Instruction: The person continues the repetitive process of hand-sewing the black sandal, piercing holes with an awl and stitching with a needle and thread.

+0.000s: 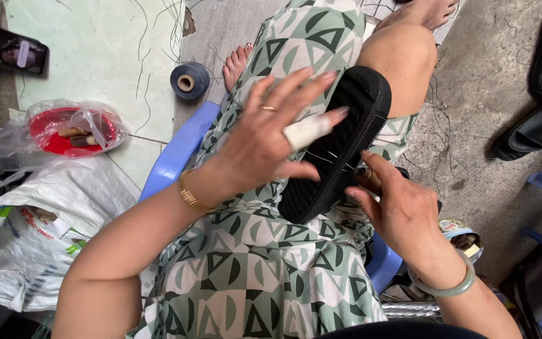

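Sole (340, 147): black, lying across lap, mid-stitching by the look of it
Left hand (265, 141): fingers spread wide, pressing sole flat
Right hand (396, 210): grip pinched on awl (365, 177) at sole edge
Next: probably needs firm push, steady sole

Under my left grip (265, 141) I see a black sole (337, 147) on a dress (252, 276) patterned in green, cream and black triangles. My right grip (396, 210) pinches something dark, perhaps brown. Left of the grips: a blue stool (177, 154), a dark blue thread spool (190, 80), a red dish (54, 135).
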